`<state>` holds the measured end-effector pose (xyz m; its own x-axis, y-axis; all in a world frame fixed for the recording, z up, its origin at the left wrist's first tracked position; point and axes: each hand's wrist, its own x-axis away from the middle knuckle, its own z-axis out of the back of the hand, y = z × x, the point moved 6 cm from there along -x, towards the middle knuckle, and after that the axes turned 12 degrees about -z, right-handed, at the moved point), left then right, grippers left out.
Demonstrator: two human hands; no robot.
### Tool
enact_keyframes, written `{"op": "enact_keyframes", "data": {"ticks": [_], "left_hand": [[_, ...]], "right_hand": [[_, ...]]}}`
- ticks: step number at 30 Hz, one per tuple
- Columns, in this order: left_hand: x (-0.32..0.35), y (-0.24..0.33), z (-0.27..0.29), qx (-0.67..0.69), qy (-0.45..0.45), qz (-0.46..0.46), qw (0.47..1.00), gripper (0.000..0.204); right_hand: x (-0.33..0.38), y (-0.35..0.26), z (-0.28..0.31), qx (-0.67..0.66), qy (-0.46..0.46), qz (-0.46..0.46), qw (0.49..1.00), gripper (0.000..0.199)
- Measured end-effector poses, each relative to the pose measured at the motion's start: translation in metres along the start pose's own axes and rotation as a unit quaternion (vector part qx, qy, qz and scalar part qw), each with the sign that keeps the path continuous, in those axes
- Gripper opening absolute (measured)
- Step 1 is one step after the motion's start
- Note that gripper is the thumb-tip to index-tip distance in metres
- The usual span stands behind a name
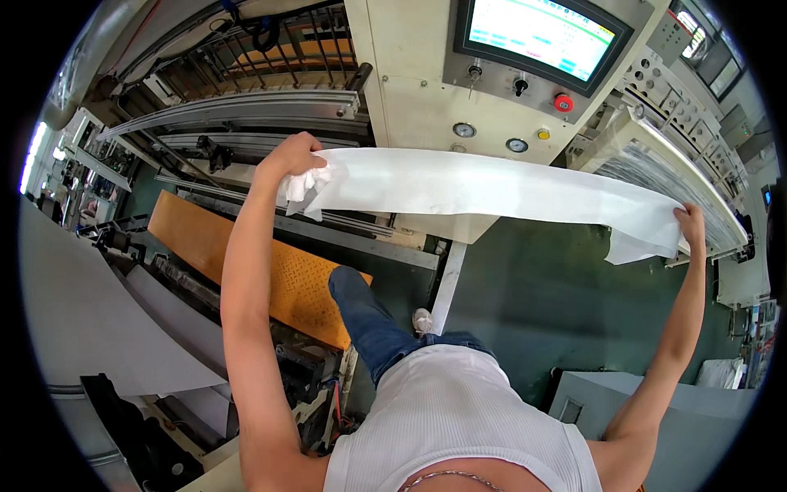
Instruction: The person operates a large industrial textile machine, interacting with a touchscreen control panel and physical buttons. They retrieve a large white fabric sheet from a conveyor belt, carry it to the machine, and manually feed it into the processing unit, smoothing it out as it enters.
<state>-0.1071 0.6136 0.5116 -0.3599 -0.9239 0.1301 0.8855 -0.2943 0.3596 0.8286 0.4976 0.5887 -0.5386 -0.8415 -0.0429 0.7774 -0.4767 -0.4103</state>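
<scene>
A long strip of thin white sheet material (475,184) is stretched sideways between my two raised hands, in front of a cream machine cabinet. My left hand (288,160) is closed round its left end, where the material is bunched and a loose corner hangs down. At the far right, my right hand (691,224) pinches the other end, with a flap drooping beside the fingers. I cannot tell whether the strip is paper, film or fabric.
A lit control screen (543,37) with a red stop button (563,102) is on the cabinet. An orange step plate (246,262) lies by my leg, near machine rails. A large white roll (98,303) stands at left, a grey cabinet (607,402) at lower right.
</scene>
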Motion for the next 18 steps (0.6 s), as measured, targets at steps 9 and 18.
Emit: {"op": "enact_keyframes", "data": {"ticks": [9, 18], "left_hand": [[-0.049, 0.015, -0.071, -0.001, -0.134, -0.112, 0.985, 0.038], [-0.097, 0.059, -0.174, 0.066, -0.17, -0.132, 0.974, 0.031]], "right_hand": [[0.01, 0.119, 0.064, 0.14, 0.203, -0.147, 0.958, 0.045], [0.051, 0.181, 0.107, 0.126, 0.256, -0.213, 0.934, 0.037]]}}
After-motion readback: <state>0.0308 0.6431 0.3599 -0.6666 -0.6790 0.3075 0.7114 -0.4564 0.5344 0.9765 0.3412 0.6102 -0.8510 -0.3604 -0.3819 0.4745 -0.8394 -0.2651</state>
